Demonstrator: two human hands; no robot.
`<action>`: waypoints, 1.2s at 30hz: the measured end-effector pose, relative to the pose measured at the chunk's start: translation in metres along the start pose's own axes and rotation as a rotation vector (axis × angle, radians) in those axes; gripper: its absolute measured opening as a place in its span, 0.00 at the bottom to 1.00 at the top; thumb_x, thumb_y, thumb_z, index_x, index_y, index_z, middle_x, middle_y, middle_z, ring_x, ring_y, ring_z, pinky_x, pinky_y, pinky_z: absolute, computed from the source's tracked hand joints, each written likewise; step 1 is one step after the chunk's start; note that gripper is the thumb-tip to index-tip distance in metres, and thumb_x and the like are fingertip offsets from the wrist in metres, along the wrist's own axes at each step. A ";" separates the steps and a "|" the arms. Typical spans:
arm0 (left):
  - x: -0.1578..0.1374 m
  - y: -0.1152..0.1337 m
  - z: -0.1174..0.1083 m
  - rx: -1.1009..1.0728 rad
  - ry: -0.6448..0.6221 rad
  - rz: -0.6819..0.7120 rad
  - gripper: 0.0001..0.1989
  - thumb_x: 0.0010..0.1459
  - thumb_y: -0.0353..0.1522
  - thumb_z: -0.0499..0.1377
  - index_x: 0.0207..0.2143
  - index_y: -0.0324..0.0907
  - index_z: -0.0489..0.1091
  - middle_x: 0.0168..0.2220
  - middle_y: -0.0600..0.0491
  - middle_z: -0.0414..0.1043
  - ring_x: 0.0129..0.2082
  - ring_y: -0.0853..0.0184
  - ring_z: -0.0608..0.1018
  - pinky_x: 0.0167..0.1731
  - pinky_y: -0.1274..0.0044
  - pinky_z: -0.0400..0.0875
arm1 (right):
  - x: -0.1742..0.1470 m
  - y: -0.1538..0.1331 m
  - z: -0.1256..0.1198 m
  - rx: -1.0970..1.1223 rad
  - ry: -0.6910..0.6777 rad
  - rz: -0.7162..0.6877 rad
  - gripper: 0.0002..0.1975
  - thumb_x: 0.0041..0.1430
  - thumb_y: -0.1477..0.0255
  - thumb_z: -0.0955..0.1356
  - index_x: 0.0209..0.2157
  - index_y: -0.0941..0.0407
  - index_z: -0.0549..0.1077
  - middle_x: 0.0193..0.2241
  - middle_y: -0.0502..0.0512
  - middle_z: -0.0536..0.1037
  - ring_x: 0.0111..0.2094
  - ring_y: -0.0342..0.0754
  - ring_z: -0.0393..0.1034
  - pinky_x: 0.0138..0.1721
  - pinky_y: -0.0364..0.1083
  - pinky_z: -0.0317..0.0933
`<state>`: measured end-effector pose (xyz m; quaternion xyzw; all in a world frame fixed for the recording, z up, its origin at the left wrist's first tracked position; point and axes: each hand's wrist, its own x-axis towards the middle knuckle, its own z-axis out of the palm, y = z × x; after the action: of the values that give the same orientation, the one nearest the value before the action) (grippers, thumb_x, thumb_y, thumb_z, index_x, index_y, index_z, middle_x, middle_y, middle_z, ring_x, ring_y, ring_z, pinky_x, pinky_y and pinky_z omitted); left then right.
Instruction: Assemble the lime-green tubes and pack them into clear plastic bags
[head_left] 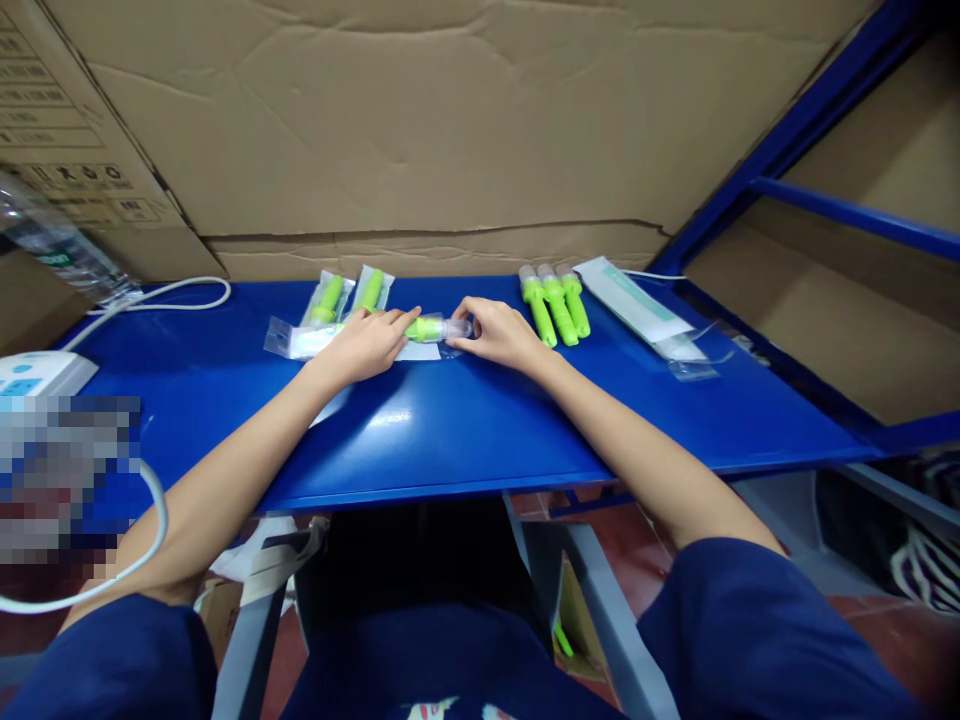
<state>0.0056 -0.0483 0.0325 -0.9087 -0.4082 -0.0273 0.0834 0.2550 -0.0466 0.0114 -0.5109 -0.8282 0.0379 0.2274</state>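
Room is lying open on the blue table (465, 420) toward its near edge. Left hand (367, 345) is pressing a clear bag (300, 340) flat, fingers extended; right hand (499, 335) is pinching the green tube (435, 328), partly hidden between them. Two bagged tubes (349, 295) are lying behind, three loose tubes (555, 303) right.

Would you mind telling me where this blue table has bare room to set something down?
The near half of the blue table, between the forearms, is bare. Crowded: the back strip, with bagged green pieces, left hand, right hand, loose green pieces and flat pouches.
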 end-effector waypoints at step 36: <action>0.001 0.009 0.016 -0.038 0.139 0.144 0.25 0.71 0.29 0.47 0.67 0.37 0.66 0.60 0.39 0.75 0.57 0.51 0.78 0.51 0.63 0.68 | 0.007 0.018 0.014 0.387 -0.095 0.006 0.06 0.52 0.72 0.76 0.33 0.56 0.80 0.43 0.59 0.83 0.51 0.58 0.76 0.58 0.56 0.66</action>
<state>0.0127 -0.0501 0.0153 -0.9330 -0.3344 -0.0920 0.0959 0.2614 -0.0300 -0.0045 -0.4578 -0.8136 0.2210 0.2821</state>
